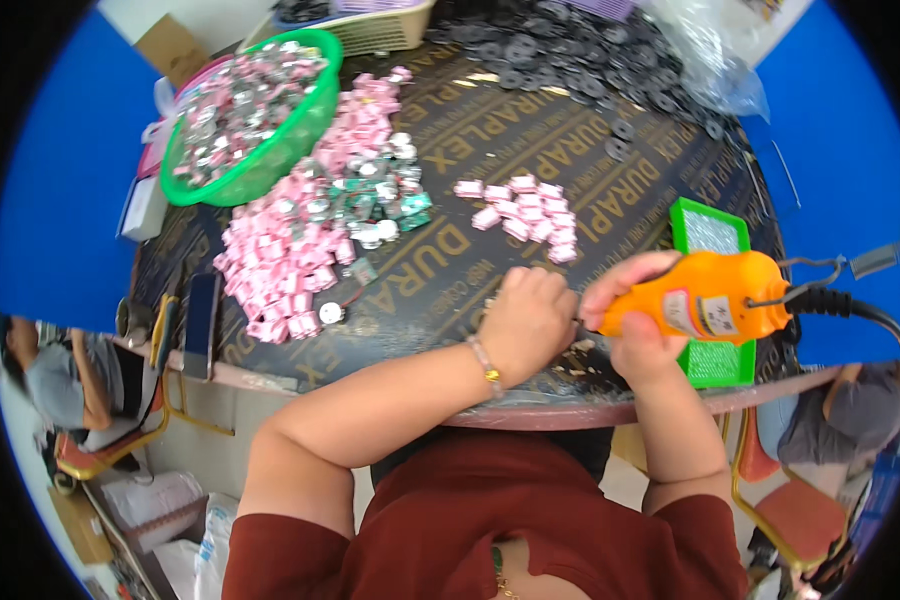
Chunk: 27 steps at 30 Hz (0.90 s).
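My right hand (645,350) is wrapped round an orange electric screwdriver (715,290), held nearly level with its black cord leading off to the right. My left hand (530,322) is closed close by the tool's front end, near the table's front edge. Whatever lies in its fingers is hidden by the back of the hand. Just beyond it sits a loose cluster of small pink blocky parts (528,210). Beside the screwdriver stands a green tray (679,228) of small silvery pieces, partly covered by the tool.
A big heap of pink parts (285,255) spreads on the left, next to silver and green circuit pieces (370,200). Behind it a full green basket (322,110) leans. Black discs (560,45) cover the back. A phone (201,325) lies at the left edge. Other people sit at both sides.
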### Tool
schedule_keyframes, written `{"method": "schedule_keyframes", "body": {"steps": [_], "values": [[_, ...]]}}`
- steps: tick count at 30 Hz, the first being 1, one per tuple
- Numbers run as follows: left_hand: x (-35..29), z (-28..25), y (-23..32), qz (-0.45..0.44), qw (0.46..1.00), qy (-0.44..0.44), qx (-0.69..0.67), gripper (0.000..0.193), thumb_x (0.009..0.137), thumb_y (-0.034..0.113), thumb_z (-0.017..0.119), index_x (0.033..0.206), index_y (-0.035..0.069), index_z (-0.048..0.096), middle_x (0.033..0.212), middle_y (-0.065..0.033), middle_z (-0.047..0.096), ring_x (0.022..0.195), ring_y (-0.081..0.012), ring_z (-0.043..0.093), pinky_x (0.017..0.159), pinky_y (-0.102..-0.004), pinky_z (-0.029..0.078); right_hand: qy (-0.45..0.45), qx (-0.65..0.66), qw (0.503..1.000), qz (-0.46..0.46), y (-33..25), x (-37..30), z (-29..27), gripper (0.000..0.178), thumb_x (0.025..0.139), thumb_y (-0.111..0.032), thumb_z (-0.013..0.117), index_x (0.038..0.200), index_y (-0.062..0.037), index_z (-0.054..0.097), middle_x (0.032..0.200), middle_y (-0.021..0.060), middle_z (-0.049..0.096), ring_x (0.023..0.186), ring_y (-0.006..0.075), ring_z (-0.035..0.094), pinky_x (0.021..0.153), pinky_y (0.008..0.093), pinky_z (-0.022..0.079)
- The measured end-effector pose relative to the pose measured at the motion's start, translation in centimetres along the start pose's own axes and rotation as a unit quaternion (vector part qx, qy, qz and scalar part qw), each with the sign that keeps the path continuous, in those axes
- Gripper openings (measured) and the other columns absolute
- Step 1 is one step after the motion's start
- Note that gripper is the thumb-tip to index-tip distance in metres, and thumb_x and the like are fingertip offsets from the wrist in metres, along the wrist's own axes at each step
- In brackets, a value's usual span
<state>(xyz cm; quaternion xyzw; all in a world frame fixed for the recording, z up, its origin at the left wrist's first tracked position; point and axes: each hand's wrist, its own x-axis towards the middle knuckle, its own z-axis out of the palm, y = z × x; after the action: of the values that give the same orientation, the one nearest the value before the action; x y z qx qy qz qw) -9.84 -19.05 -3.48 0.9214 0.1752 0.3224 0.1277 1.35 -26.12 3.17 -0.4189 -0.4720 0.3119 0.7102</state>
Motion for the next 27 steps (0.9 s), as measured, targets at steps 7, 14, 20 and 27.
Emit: {"method": "schedule_keyframes", "body": {"steps": [7, 14, 20, 27], "values": [[-0.2, -1.1, 0.1, -0.006, 0.999, -0.032, -0.019, 0.018, 0.066, 0.019, 0.068, 0.076, 0.007, 0.058, 0.079, -0.0075, 0.054, 0.082, -0.0257, 0.053, 0.074, -0.0371, 0.040, -0.009, 0.042, 0.999, -0.020, 0.2, 0.0, -0.8, 0.058, 0.081, -0.044, 0.069, 0.111, -0.0021, 0.044, 0.072, 0.0114, 0.058, 0.056, 0.0181, 0.054, 0.053, 0.0287, 0.047], [6.3, -14.8, -6.7, -0.215, 0.969, 0.030, 0.119, 0.014, 0.071, 0.017, 0.065, 0.078, 0.005, 0.067, 0.083, -0.0161, 0.064, 0.081, -0.0329, 0.061, 0.078, -0.0425, 0.048, 0.053, -0.004, 0.981, -0.187, -4.7, -0.5, -3.0, 0.068, 0.085, -0.059, 0.055, 0.122, -0.0042, 0.038, 0.070, 0.0100, 0.056, 0.048, 0.0153, 0.050, 0.046, 0.0295, 0.044], [6.2, -21.5, -16.6, -0.107, 0.939, 0.117, 0.303, 0.022, 0.075, 0.021, 0.067, 0.095, 0.012, 0.069, 0.094, -0.0099, 0.064, 0.091, -0.0270, 0.061, 0.081, -0.0431, 0.047, 0.113, -0.071, 0.974, -0.182, -4.7, -1.8, -7.0, 0.063, 0.086, -0.056, 0.056, 0.120, -0.0040, 0.042, 0.073, 0.0082, 0.054, 0.050, 0.0152, 0.050, 0.048, 0.0280, 0.044], [3.7, -14.8, -17.5, -0.231, 0.928, -0.142, 0.257, 0.032, 0.077, 0.043, 0.066, 0.089, 0.014, 0.071, 0.083, -0.0114, 0.069, 0.083, -0.0273, 0.065, 0.080, -0.0404, 0.044, 0.139, -0.073, 0.973, -0.170, -3.8, -1.8, -6.9, 0.066, 0.085, -0.056, 0.057, 0.120, -0.0026, 0.042, 0.073, 0.0090, 0.055, 0.051, 0.0148, 0.051, 0.048, 0.0264, 0.043]]}}
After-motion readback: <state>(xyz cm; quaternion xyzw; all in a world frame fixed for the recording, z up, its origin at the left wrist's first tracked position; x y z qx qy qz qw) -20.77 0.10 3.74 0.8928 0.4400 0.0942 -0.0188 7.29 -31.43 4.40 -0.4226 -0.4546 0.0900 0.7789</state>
